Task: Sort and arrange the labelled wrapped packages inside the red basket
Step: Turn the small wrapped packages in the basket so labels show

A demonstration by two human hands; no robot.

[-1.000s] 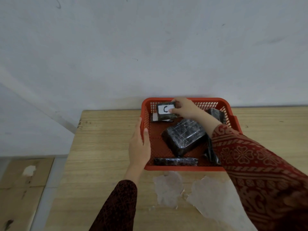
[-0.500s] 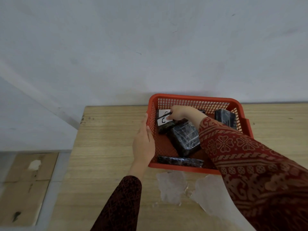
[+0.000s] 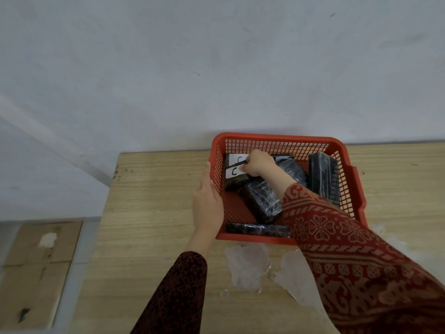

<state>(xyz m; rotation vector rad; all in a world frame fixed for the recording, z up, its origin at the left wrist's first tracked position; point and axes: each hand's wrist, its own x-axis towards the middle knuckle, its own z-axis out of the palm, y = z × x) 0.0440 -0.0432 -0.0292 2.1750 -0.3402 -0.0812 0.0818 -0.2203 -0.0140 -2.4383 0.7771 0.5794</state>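
Red basket (image 3: 277, 141) holds six black packages; right hand (image 3: 257, 162) pinches one; left hand (image 3: 207, 201) grips rim.

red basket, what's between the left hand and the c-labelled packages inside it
Only the basket's left mesh wall: the left hand grips it from outside, and the C-labelled packages sit just inside, seen in the head view.

Grey wall (image 3: 216, 68), wooden table (image 3: 149, 213)
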